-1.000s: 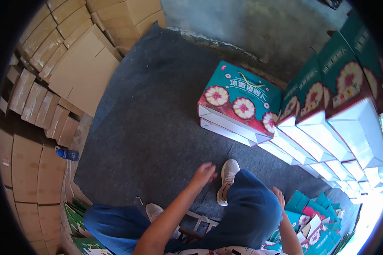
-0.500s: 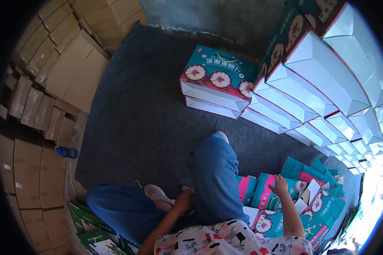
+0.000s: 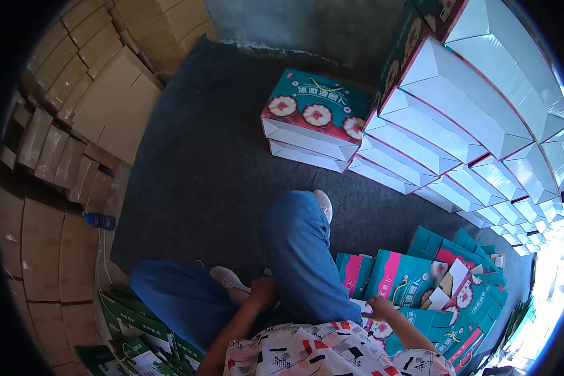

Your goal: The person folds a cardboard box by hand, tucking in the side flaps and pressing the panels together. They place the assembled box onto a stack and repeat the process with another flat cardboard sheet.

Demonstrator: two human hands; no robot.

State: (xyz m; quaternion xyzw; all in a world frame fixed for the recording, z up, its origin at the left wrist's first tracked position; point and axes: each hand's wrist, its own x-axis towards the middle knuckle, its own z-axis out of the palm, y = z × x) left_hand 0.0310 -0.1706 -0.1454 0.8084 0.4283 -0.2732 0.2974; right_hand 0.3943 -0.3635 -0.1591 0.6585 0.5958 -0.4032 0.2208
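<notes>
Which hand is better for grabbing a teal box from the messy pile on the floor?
Probably the right hand: it's out by the teal boxes. The left hand is down between the legs, with the right leg between it and the pile.

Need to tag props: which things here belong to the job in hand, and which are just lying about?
Likely in the job:
Loose teal cartons, nearest the right hand
Made-up teal boxes, with similar fruit print

Likely just lying about:
Blue bottle
Stacked brown cartons
Green cartons on the left, away from the right hand
</notes>
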